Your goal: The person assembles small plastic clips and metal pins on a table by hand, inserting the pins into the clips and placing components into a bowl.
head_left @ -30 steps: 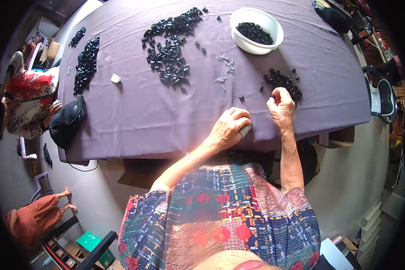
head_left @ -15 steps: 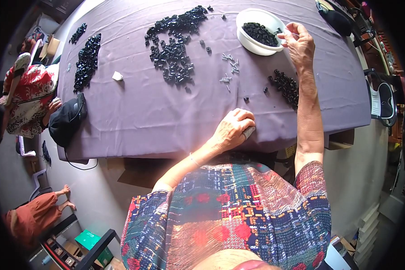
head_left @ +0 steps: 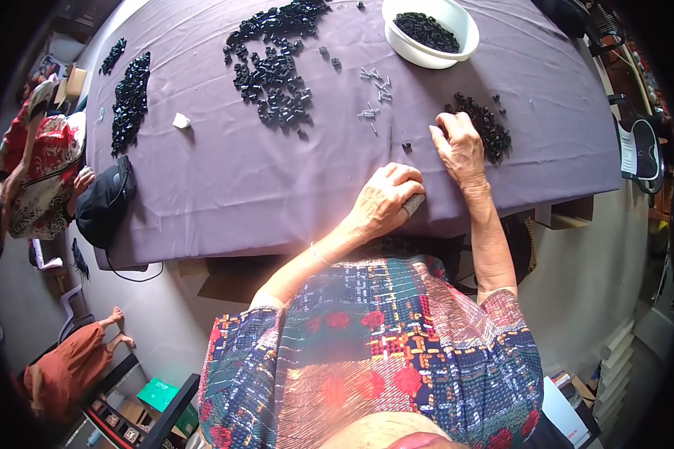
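Left hand (head_left: 388, 196): fingers curled down together over a greyish object (head_left: 413, 203) at the counter's near edge; its kind is not clear; this low, gathered posture probably keeps it steady and close to the body.
Right hand (head_left: 460, 146): fingers bent, thumb near the forefinger, just beside the near-right heap; I cannot tell whether anything is pinched there.
Near-right heap (head_left: 494, 135): small black pieces, loose, beside the right hand; likely set there for a short reach; a single black piece (head_left: 407, 147) lies apart, between the hands.
White bowl (head_left: 427, 61): beyond that heap, holding more black pieces (head_left: 427, 31); its raised wall presumably stops them scattering.
Grey pins (head_left: 383, 88): spread left of the heap, seemingly kept apart so the kinds do not mix.
Central heap (head_left: 277, 90): larger, shiny black pieces, well apart from both hands.
Counter (head_left: 277, 187): covered in purple-grey cloth, which may help keep small pieces from sliding.
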The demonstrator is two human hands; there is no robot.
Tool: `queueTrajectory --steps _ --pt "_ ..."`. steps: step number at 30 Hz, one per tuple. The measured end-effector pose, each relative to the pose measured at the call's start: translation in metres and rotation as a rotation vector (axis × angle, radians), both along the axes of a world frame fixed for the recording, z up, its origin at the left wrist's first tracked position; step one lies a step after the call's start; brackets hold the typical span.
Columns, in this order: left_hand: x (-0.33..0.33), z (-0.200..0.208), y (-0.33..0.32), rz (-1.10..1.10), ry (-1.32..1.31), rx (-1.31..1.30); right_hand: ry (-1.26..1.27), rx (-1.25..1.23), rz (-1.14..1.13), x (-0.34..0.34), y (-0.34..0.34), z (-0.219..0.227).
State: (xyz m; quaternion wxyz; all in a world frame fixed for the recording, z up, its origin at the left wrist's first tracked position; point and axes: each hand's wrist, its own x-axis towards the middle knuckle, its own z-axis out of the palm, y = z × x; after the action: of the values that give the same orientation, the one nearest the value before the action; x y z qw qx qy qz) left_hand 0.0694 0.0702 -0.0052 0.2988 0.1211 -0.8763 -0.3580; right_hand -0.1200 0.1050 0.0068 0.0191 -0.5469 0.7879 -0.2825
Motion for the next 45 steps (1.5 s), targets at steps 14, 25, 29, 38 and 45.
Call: queueTrajectory --steps 14,25,29,38,45 --pt "0.002 0.003 0.001 -0.004 -0.044 0.001 0.153 -0.192 -0.111 -0.002 0.006 -0.006" --pt "0.001 0.003 0.002 0.002 -0.027 0.003 0.385 -0.139 0.019 -0.023 0.003 -0.018" --pt "0.002 0.001 0.001 0.004 -0.026 -0.007 0.277 -0.119 0.17 -0.005 0.029 -0.01" --pt "0.001 0.002 0.002 -0.001 -0.03 0.003 0.239 -0.324 0.041 -0.004 0.063 -0.01" --pt "-0.004 0.007 -0.01 0.033 -0.004 -0.057 0.188 -0.331 -0.052 -0.01 0.06 -0.019"
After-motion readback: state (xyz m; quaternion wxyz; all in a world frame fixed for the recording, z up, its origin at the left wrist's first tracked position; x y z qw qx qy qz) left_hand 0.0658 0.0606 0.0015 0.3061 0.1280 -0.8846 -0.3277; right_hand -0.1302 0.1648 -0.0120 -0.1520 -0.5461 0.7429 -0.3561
